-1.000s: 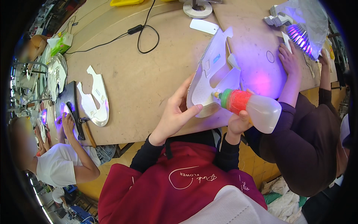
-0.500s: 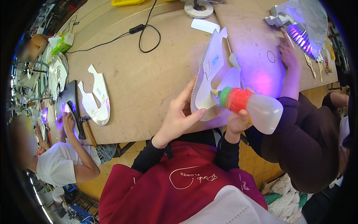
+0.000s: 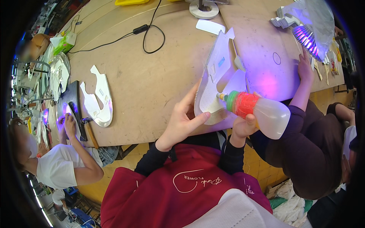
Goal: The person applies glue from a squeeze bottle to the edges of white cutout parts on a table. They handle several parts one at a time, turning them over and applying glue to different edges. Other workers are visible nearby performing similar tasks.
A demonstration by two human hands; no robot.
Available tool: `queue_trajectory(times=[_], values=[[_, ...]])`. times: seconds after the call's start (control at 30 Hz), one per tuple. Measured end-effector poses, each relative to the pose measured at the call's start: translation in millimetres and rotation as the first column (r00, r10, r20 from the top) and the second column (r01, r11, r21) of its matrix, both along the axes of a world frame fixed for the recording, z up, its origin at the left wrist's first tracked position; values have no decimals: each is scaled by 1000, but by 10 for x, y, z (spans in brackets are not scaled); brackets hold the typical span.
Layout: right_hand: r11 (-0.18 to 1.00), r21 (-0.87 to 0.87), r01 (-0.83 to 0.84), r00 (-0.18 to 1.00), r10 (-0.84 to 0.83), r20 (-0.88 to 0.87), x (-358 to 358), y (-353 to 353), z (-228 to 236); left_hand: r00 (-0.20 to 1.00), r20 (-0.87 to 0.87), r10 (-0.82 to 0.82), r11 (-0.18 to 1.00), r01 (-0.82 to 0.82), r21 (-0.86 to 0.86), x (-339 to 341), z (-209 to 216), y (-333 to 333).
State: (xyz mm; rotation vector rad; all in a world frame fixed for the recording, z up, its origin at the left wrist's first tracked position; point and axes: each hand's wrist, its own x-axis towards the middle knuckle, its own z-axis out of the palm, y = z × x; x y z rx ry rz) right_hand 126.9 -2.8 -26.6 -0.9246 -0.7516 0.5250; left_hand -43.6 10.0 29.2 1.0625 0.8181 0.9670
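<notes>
A white shoe upper [image 3: 207, 89] with perforations is tilted up at the table's near edge. My left hand [image 3: 183, 122] grips its lower left side, thumb over the front and fingers behind. In my right hand [image 3: 244, 127] lies a squeeze glue bottle [image 3: 262, 111], translucent, with red wrapping and a green collar. The bottle points left, its narrow nozzle close to the perforated part of the upper; whether it touches I cannot tell. My right fingers are mostly hidden under the bottle.
Another white shoe upper [image 3: 102, 104] lies left on the table [image 3: 129, 76]. A black cable [image 3: 154, 52], a tape roll [image 3: 204, 10] and a white piece [image 3: 210, 26] lie farther back. A purple-lit lamp [image 3: 306, 40] hangs right. Co-workers sit either side; a hammer [image 3: 90, 133] lies left.
The bottle and its nozzle have shifted slightly right and down in my right hand. My left hand stays on the upper. The right co-worker's hand has moved right and nearer.
</notes>
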Motion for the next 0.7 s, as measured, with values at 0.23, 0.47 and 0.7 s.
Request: queue_trajectory(times=[0.23, 0.47, 0.7], values=[[1000, 29, -13, 1000, 13, -14, -40, 23, 13, 1000, 23, 13, 999, -12, -37, 16, 27, -36], [999, 32, 17, 1000, -18, 21, -118, 46, 88, 999, 39, 1, 996, 3, -87, -5, 28, -81], [995, -47, 87, 986, -79, 148, -173, 64, 180, 999, 4, -35, 999, 35, 10, -31, 6, -101]])
